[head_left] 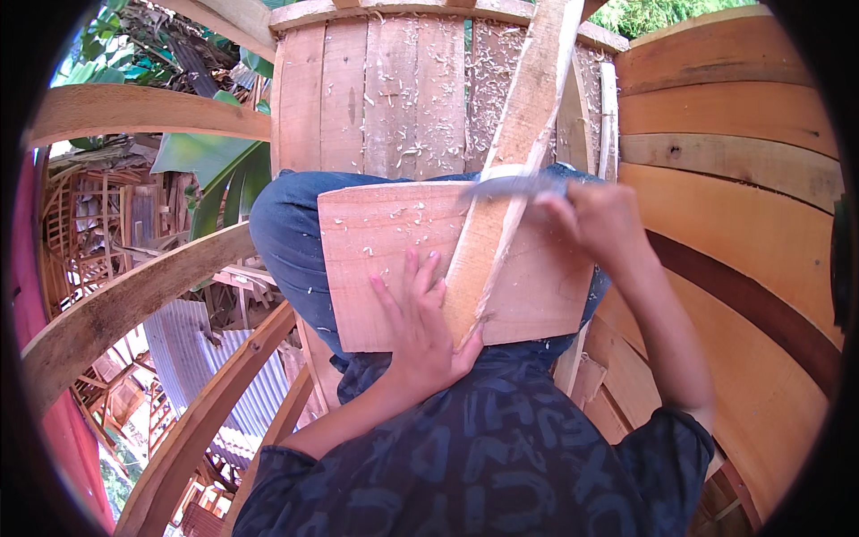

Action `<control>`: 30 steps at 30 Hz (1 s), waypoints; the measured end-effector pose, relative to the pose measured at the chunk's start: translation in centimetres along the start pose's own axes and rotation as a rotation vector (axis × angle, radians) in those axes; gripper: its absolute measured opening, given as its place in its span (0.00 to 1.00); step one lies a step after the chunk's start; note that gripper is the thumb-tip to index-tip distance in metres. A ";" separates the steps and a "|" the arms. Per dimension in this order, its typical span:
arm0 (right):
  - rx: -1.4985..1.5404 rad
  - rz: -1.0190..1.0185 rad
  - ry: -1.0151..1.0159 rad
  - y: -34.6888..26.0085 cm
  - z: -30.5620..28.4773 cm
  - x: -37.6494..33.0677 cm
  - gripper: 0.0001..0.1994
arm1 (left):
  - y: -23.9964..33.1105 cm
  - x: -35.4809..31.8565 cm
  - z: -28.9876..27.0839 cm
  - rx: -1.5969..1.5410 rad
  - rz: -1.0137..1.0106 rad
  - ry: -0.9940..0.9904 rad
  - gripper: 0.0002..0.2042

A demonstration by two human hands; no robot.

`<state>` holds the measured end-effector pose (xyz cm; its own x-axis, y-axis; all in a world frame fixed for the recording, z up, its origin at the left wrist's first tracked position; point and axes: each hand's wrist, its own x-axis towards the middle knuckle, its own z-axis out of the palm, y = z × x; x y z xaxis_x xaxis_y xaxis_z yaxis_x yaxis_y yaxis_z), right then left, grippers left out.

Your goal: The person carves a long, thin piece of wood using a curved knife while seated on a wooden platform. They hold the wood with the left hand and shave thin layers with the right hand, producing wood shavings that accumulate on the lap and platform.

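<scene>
A long pale wooden strip (490,228) slants from my lap up to the far right. Its near part lies over a flat, squarish wooden board (380,228) that rests across my legs. My right hand (601,219) is closed round the handle of a knife (512,186). The blade, smeared by motion, reaches leftward across the strip, with a white curl of wood just beyond it. My left hand (419,327) lies on the board with its fingers spread. Its thumb and palm touch the strip's near end, and its fingers are left of the strip.
Wood shavings are scattered over the plank floor (389,98) ahead and on the board. A plank wall (725,188) stands close on my right. Curved wooden rails (134,304) run along my left. Beyond them are banana leaves (210,166), corrugated metal sheets (210,353) and stacked timber.
</scene>
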<state>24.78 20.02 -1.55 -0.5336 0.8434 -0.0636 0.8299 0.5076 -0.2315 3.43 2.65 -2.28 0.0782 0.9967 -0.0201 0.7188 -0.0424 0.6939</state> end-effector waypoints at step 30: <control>0.132 0.177 0.039 1.9 0.1 1.7 0.27 | 0.4 -0.7 -0.2 -0.062 -0.024 -0.012 0.34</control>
<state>25.43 22.39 -2.23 -0.3725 0.9248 -0.0770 0.8802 0.3258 -0.3450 3.53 1.95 -1.81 0.0697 0.9965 -0.0454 0.6767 -0.0138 0.7361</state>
